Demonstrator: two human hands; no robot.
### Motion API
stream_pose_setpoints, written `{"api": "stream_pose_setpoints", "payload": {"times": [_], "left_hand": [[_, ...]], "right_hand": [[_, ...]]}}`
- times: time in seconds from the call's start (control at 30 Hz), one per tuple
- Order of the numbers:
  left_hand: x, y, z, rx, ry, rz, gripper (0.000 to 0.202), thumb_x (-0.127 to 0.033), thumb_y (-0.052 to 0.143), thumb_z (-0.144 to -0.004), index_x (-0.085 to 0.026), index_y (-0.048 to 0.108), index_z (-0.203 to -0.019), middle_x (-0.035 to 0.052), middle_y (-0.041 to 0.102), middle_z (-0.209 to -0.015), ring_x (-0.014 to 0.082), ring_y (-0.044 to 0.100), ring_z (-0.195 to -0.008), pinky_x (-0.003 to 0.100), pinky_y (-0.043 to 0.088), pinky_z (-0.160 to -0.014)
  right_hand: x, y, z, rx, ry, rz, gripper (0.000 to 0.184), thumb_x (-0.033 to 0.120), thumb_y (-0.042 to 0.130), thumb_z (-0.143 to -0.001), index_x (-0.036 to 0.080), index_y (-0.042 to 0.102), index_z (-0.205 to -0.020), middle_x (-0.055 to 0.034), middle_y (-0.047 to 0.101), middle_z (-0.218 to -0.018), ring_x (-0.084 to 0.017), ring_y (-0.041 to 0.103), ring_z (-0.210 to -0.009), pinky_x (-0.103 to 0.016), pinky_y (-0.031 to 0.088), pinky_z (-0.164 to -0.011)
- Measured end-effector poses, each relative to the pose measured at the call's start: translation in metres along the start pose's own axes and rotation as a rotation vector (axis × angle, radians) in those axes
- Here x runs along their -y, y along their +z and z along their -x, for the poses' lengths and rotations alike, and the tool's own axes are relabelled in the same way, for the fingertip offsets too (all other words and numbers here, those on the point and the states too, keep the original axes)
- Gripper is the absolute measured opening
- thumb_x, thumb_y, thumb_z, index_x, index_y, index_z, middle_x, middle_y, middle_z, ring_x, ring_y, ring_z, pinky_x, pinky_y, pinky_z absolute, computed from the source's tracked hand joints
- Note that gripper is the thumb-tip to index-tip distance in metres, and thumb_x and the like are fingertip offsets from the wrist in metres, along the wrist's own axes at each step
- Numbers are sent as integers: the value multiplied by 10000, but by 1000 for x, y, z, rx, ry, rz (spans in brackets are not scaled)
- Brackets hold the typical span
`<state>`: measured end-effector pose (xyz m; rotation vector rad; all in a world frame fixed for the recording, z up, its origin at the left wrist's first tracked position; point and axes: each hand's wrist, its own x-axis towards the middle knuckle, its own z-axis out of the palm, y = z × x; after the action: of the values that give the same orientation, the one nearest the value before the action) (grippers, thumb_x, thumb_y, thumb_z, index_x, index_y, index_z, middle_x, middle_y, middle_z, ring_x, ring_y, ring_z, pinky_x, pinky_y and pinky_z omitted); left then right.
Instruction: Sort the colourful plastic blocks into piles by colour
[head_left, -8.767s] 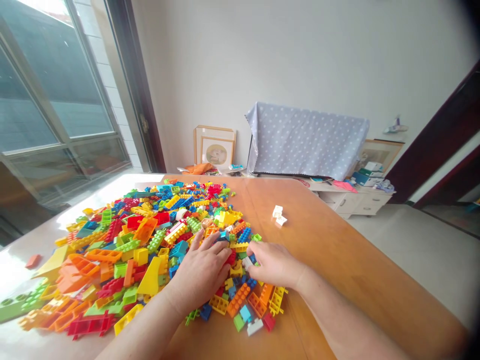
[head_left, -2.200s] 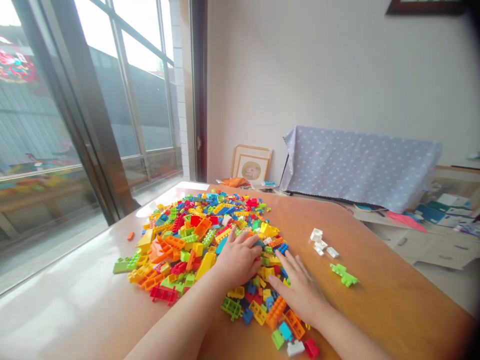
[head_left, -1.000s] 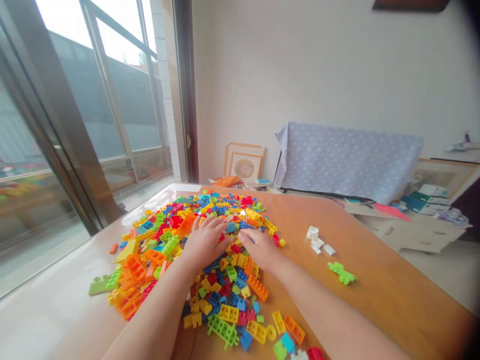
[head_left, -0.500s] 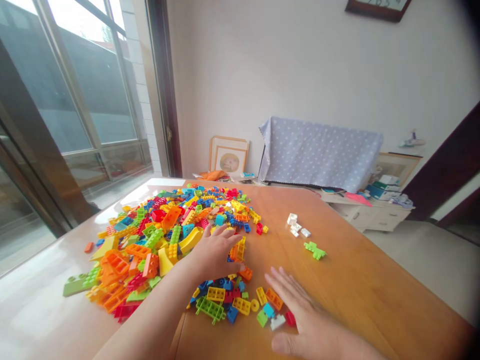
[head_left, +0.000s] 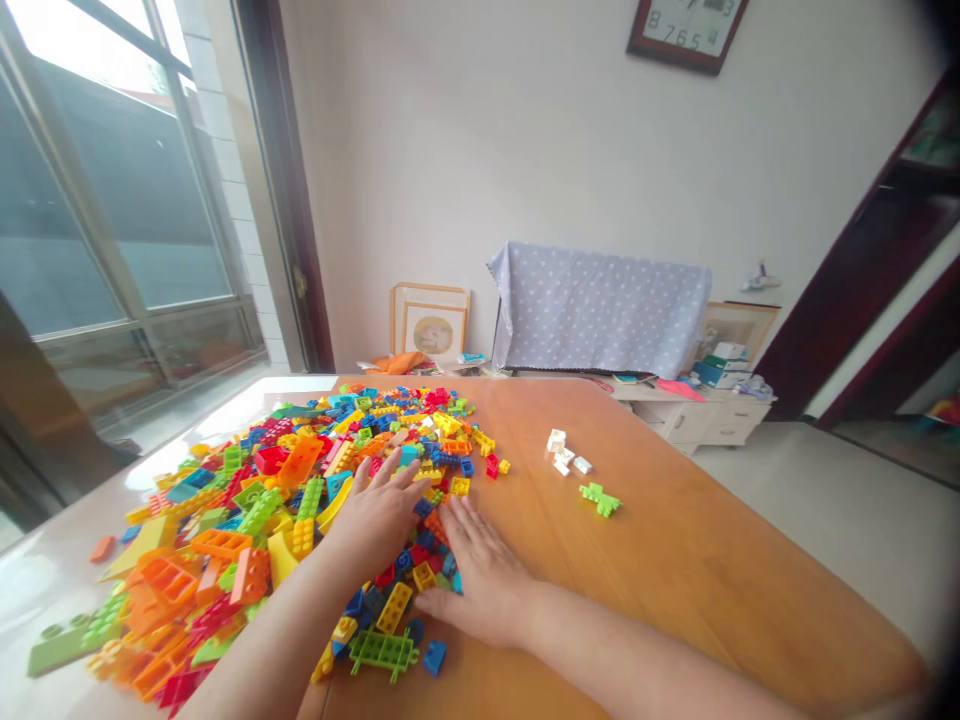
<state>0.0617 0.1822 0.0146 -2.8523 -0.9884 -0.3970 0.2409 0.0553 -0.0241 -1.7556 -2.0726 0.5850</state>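
Observation:
A wide heap of coloured plastic building bricks (head_left: 247, 500) covers the left half of a wooden table (head_left: 675, 570). My left hand (head_left: 379, 515) lies flat on the heap's right edge, fingers spread and stretched out. Beside it, my right hand (head_left: 480, 575) rests palm down on bricks at the heap's near right corner, fingers straight and apart. Neither hand grips a brick. A green lattice brick (head_left: 382, 650) and a blue brick (head_left: 433, 657) lie just in front of my hands.
Several white bricks (head_left: 564, 455) and a small light-green piece (head_left: 600, 498) lie apart on the table's right half. Behind the table stand a cloth-covered object (head_left: 600, 310), framed pictures (head_left: 429, 320) and a low white cabinet (head_left: 697, 405). A large window (head_left: 112, 220) is at left.
My right hand has moved from the bare table at the near right back onto the bricks, next to my left hand. The loose bricks near it are pushed toward the heap. The view has shifted right.

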Motion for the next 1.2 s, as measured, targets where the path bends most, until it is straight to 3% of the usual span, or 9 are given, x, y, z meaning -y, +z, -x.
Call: {"api": "stream_pose_setpoints", "payload": {"times": [0.13,0.27,0.4,0.47,0.57,0.67,0.73,0.9,1.2], "left_hand": [[0,-8,-6,-58,-41,13,496,-169,475,-891,-298,644,-1338,70,548,-1519,344,304,-1522,653,277,-1187],[-9,-14,-12,-153,-122,17,418,-309,441,-963,-287,626,-1338,66,606,-1455,340,419,-1452,598,341,-1167],[-28,-6,-15,-191,-125,114,405,-397,401,-1006,-278,605,-1335,68,667,-1364,299,573,-1305,508,434,-1105],[-38,1,-13,-200,-87,158,403,-409,408,-1008,-273,602,-1335,71,671,-1358,298,581,-1294,513,429,-1110],[-47,9,-8,-223,-6,164,378,-384,440,-998,-285,617,-1316,67,662,-1375,310,538,-1344,572,341,-1174],[-45,13,-3,-234,54,146,344,-361,473,-982,-306,641,-1277,46,667,-1371,316,520,-1362,613,260,-1210],[-42,13,-1,-249,60,134,332,-359,485,-976,-304,650,-1260,41,672,-1365,317,509,-1372,613,247,-1216],[-37,18,-2,-252,82,100,315,-371,492,-981,-305,658,-1240,37,679,-1349,312,504,-1370,603,239,-1218],[-34,26,-2,-198,90,91,281,-376,502,-983,-296,690,-1176,55,691,-1315,325,511,-1347,658,212,-1195]], "right_hand": [[2,0,-25,-65,-69,27,1128,798,534,-847,161,69,-1653,-119,-27,-1708,-357,-45,-1569,-560,11,-1268],[1,-5,-37,-145,-57,33,1064,784,542,-855,198,138,-1646,-117,50,-1714,-372,-9,-1569,-602,38,-1253],[-10,-28,-31,-217,-64,7,790,650,583,-910,260,379,-1566,-87,208,-1695,-347,143,-1561,-575,142,-1248],[-29,-50,-22,-283,-37,-6,577,529,546,-967,249,525,-1471,-100,381,-1626,-319,306,-1514,-542,209,-1235],[-77,-87,1,-395,146,-79,444,392,495,-988,231,603,-1388,-92,636,-1402,-244,609,-1254,-410,438,-1100],[-133,-113,28,-536,453,-100,427,368,506,-958,241,627,-1347,-78,694,-1302,-229,676,-1108,-365,519,-958],[-163,-119,44,-621,615,-197,469,369,488,-951,211,591,-1380,-111,669,-1332,-224,694,-1066,-327,552,-847],[-198,-109,57,-510,634,-284,505,366,640,-846,198,617,-1322,-108,725,-1171,-208,714,-902,-286,549,-711],[-194,-100,52,-416,569,-428,192,309,751,-760,200,654,-885,3,675,-711,-157,652,-654,-242,478,-605]]}}
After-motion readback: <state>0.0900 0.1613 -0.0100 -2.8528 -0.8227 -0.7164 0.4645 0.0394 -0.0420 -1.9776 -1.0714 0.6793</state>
